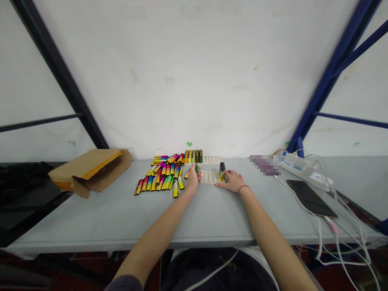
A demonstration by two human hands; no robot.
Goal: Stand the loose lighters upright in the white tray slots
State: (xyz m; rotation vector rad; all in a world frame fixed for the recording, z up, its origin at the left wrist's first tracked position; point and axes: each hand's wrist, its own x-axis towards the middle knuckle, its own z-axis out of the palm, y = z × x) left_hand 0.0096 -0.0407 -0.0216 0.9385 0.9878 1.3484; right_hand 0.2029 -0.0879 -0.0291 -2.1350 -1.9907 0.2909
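Observation:
My left hand point(193, 178) is closed round a green, shiny lighter-like stick point(197, 169), held upright above the left end of a white tray with rows of round holes point(209, 177). At the tray's right end stands a short row of dark-topped, yellow-based lighters point(222, 169). The thumb and fingers of my right hand point(233, 181) are closed about the near one. To the left of my left hand lies a loose spread of rainbow-and-gold lighters point(160, 178). A second tray point(212, 159) behind holds several upright rows of gold-green lighters point(193, 156) in its left part.
An opened cardboard box point(87, 167) lies at the table's left. On the right are a black phone point(311, 198), a white power strip point(306, 169), a blurred purple item point(265, 165) and tangled white cables point(318, 234). A white wall point(194, 81) rises behind the grey table point(212, 218).

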